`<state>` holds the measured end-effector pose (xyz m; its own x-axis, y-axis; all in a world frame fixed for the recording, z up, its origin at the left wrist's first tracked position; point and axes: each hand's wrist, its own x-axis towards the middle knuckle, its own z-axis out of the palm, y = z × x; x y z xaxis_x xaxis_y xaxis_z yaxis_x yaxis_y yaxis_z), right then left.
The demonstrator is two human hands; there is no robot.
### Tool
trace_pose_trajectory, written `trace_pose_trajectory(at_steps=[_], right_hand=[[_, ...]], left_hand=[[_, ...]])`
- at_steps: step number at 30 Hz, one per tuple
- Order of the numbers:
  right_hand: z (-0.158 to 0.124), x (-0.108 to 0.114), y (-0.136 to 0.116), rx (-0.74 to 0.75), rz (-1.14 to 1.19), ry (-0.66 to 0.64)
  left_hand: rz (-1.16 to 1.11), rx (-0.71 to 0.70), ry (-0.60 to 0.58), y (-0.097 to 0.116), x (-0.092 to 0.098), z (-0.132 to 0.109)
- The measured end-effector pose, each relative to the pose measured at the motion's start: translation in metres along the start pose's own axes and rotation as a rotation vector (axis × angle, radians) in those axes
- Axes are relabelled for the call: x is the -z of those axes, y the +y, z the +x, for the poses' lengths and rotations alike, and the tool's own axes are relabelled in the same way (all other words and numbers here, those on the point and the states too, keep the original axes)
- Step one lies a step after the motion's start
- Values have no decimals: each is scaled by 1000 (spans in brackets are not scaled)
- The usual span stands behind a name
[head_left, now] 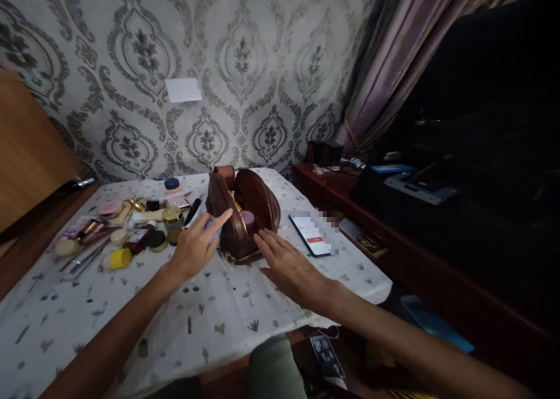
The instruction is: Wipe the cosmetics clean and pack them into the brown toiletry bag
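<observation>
A brown zippered cosmetic bag [242, 254] stands unzipped on the cloth-covered table, its mouth gaping toward me. Inside it a round purple item [247, 221] shows, with a bit of yellow behind. My left hand [195, 247] is at the bag's left side, index finger stretched toward the zipper edge. Between its fingers shows a small light-blue thing [214, 228], mostly covered, its kind unclear. My right hand [291, 265] lies with fingers extended against the bag's front right edge, holding nothing.
Left of the bag lie many cosmetics, including a yellow-capped bottle [120, 259], a gold-lidded jar [172, 217], a dark jar [157, 241] and a blue-lidded jar [172, 184]. A smartphone [312, 235] rests to the right, near the table edge. A dark red desk [324, 183] stands beyond.
</observation>
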<state>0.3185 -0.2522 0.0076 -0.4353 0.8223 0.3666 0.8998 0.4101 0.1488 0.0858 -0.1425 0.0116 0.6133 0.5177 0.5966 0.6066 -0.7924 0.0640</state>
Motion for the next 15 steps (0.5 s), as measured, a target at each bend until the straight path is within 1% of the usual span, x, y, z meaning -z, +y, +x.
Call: trace_pose_trajectory(at_steps=[2, 4, 7, 10, 13, 15], right_hand=[[-2, -5, -2, -21, 16, 57], [1, -6, -4, -47, 54, 124], [6, -5, -10, -60, 128, 210], [12, -6, -21, -64, 155, 300], [19, -7, -38, -45, 212, 420], [25, -8, -51, 3, 300, 456]], left_hand=[[-5, 12, -41, 0, -3, -6], [1, 33, -97, -4, -6, -16], [68, 88, -212, -20, -7, -39], [160, 189, -296, -43, 2, -58], [248, 312, -331, -65, 17, -71], [286, 359, -352, -76, 22, -76]])
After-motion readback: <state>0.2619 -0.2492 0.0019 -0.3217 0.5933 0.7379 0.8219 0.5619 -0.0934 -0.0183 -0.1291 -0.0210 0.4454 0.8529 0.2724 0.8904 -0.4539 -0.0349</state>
